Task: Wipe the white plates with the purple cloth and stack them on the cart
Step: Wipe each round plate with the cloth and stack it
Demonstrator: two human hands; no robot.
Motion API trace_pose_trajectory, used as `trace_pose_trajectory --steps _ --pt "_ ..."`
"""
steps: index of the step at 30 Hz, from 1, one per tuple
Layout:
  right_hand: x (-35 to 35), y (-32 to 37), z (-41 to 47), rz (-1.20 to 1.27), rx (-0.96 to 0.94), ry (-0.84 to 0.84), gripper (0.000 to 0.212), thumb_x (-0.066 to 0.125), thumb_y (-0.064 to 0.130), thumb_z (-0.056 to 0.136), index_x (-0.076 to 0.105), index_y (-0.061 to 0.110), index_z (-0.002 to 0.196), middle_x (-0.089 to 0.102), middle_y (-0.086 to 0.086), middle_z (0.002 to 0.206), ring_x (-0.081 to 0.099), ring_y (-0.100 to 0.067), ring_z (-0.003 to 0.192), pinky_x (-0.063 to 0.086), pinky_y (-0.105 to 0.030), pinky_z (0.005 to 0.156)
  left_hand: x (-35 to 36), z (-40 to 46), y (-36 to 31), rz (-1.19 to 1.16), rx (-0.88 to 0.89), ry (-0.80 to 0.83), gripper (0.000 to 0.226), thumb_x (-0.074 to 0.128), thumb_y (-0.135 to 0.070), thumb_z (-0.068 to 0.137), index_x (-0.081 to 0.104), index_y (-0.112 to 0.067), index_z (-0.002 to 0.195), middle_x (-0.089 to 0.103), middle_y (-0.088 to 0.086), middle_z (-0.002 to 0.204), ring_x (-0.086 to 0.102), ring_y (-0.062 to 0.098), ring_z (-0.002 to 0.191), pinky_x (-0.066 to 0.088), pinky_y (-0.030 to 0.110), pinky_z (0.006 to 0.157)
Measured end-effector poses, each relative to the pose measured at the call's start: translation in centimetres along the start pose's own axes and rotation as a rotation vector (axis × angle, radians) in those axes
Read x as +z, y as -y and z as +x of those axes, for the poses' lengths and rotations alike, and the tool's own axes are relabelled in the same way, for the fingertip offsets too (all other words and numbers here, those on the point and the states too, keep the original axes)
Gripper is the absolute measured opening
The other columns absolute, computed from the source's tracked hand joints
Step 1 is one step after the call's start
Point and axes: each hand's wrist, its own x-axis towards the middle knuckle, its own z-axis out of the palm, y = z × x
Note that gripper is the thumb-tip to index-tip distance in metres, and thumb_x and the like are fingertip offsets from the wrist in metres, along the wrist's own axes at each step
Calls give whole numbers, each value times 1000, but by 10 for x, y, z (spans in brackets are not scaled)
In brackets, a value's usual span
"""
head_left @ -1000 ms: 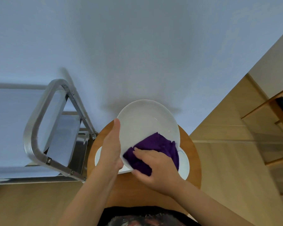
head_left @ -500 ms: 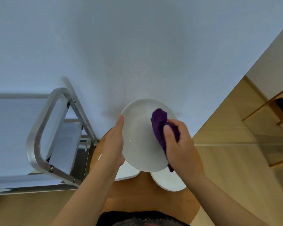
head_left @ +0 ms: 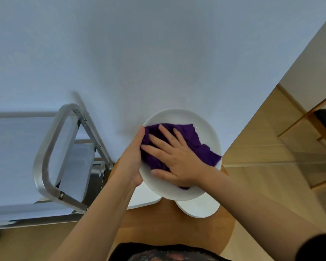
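Note:
A round white plate [head_left: 205, 129] is held up above the small round wooden table [head_left: 158, 223]. My left hand [head_left: 132, 159] grips its left rim. My right hand [head_left: 175, 159] lies flat with fingers spread on the purple cloth [head_left: 201, 146], pressing it onto the plate's face. The cloth covers the middle and left of the plate. Two more white plates lie on the table below: one [head_left: 198, 208] at the right and another [head_left: 143, 200] at the left, each partly hidden by the raised plate and my arms.
A metal cart [head_left: 45, 157] with a tubular handle stands at the left, close to the table. A pale wall fills the view ahead. Wooden floor and a wooden chair frame [head_left: 309, 117] lie to the right.
My right hand has swept the cloth from the plate's right edge across to the left and centre, now flat with fingers spread. The left hand keeps holding the plate's rim.

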Motion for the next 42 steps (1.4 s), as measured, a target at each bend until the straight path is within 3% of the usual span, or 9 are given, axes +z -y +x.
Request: trace_pose_trajectory --steps 8,14,19,23,26,29,34,38,42 --pt "-10 -33 -9 9 360 -53 70 20 63 86 -2 31 144 2 7 156 -5 -18 145 -5 -40 118 -1 -2 -3 31 94 -84 75 54 -69 65 60 -22 123 67 9 117 62 31 110 45 53 99" --pt "15 15 -41 191 617 39 95 19 78 71 -26 32 140 -9 6 159 -7 -10 145 -10 -37 117 6 5 -2 -5 128 -265 44 51 -70 78 59 -36 106 67 2 109 62 29 100 52 52 85" --pt "22 37 -35 327 517 -16 108 63 47 73 -12 34 149 13 6 159 31 -16 138 38 -26 100 18 8 10 -114 55 -256 46 54 -64 82 65 -24 102 75 3 88 72 26 81 59 38 66" --pt "33 45 -20 229 532 -235 92 66 11 81 9 28 151 50 0 140 54 -17 119 48 -26 88 32 7 14 -159 45 -285 50 59 -58 82 67 -14 106 74 10 92 70 28 87 58 42 77" --pt "25 43 -16 298 603 -333 78 64 9 83 27 31 147 68 3 105 65 -16 86 50 -22 71 37 6 7 -84 80 -281 43 60 -55 84 66 -18 105 73 6 92 70 23 85 59 37 72" --pt "-6 28 -12 763 839 -425 64 70 11 75 46 50 119 65 12 89 65 -14 69 54 -22 57 32 6 -5 103 165 -177 54 55 -72 71 65 -29 103 71 -2 99 69 18 90 57 34 73" --pt "-37 -3 -23 1673 876 -651 53 72 2 56 62 13 107 73 -4 90 70 -23 82 56 -31 62 6 22 -3 501 282 -442 54 45 -61 89 51 -24 128 56 3 131 53 24 120 40 43 103" --pt "-30 -8 -35 1914 867 -641 38 64 6 63 65 12 101 74 -7 88 71 -22 78 57 -32 62 -15 30 11 60 -100 -232 59 39 -68 87 64 -20 111 72 8 104 65 30 103 50 48 93" --pt "-18 -12 -51 1975 991 -588 33 66 9 67 69 14 99 74 -9 90 72 -25 78 57 -37 60 -20 37 11 -32 -112 -269 60 51 -69 81 68 -19 109 74 7 98 67 29 98 53 46 88"
